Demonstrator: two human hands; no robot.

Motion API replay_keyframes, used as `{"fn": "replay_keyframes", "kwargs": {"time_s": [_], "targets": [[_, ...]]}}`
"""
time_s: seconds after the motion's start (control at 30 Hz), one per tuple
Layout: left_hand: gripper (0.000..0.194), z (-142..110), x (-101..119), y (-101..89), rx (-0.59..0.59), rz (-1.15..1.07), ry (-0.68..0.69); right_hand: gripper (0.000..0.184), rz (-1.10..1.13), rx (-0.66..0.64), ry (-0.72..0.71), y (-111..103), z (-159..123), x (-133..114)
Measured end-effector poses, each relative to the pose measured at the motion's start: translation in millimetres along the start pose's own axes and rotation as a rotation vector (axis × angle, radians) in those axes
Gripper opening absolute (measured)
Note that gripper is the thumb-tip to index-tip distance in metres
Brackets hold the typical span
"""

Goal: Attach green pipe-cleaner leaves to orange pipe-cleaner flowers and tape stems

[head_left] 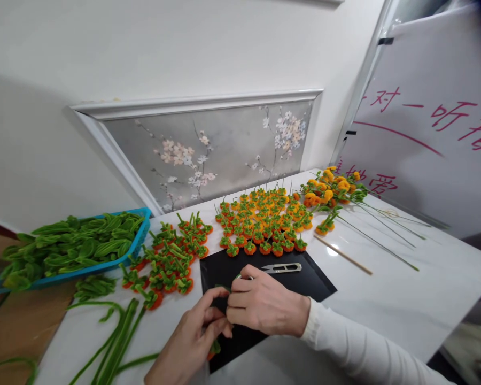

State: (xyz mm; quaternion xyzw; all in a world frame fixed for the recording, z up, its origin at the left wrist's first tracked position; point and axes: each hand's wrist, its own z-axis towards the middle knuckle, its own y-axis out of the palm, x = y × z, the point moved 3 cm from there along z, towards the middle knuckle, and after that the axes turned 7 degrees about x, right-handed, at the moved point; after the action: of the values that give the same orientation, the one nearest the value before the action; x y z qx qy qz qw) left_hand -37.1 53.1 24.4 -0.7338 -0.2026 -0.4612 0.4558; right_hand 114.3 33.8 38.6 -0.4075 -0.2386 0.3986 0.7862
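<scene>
My left hand (198,334) and my right hand (264,305) meet over a black mat (320,286), fingers pinched closed. A sliver of green pipe cleaner (223,287) shows at the fingertips; the fingers hide most of it. By my right index finger is a small shiny loop. Below my left fingers shows part of an orange-and-green pipe-cleaner flower head (214,350); I cannot tell whether it is held. Silver thread snips (282,268) lie on the mat just beyond my right hand.
Rows of small flower heads (260,219) stand behind the mat, with an orange-and-green group (168,262) to their left. Green leaves fill a blue basket (146,227); loose green pipe cleaners (118,342) lie in front. A thin stick (342,254) and stemmed yellow flowers (332,187) lie right.
</scene>
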Motion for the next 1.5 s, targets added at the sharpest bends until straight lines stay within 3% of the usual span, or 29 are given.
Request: {"fn": "replay_keyframes", "kwargs": {"time_s": [0.2, 0.43, 0.7, 0.9, 1.17, 1.3, 1.5], "targets": [[0.028, 3.3, 2.5, -3.1, 0.121, 0.040, 0.026, 0.019, -0.028, -0.023, 0.024, 0.9, -1.7, 3.2], [0.031, 4.2, 5.9, 0.7, 0.075, -0.231, -0.134, 0.020, -0.027, -0.002, 0.025, -2.9, -5.9, 8.8], [0.024, 5.7, -2.7, -4.9, 0.135, -0.280, -0.146, 0.020, -0.021, 0.140, 0.315, -20.5, -30.2, 47.0], [0.026, 7.0, 4.0, -2.5, 0.167, -0.263, -0.152, 0.022, 0.160, 0.051, 0.506, -8.5, -27.2, 32.7], [0.022, 6.0, 18.2, 12.0, 0.094, -0.159, -0.047, 0.022, 0.255, -0.085, 0.361, -2.5, -11.7, 9.0], [0.015, 5.2, 20.6, 9.6, 0.027, -0.164, -0.049, 0.020, 0.229, -0.087, 0.317, -4.2, -12.7, 7.0], [0.018, 2.8, 21.6, 3.6, 0.030, -0.164, -0.059, 0.012, 0.234, -0.090, 0.251, -4.4, -12.7, 5.7]]}}
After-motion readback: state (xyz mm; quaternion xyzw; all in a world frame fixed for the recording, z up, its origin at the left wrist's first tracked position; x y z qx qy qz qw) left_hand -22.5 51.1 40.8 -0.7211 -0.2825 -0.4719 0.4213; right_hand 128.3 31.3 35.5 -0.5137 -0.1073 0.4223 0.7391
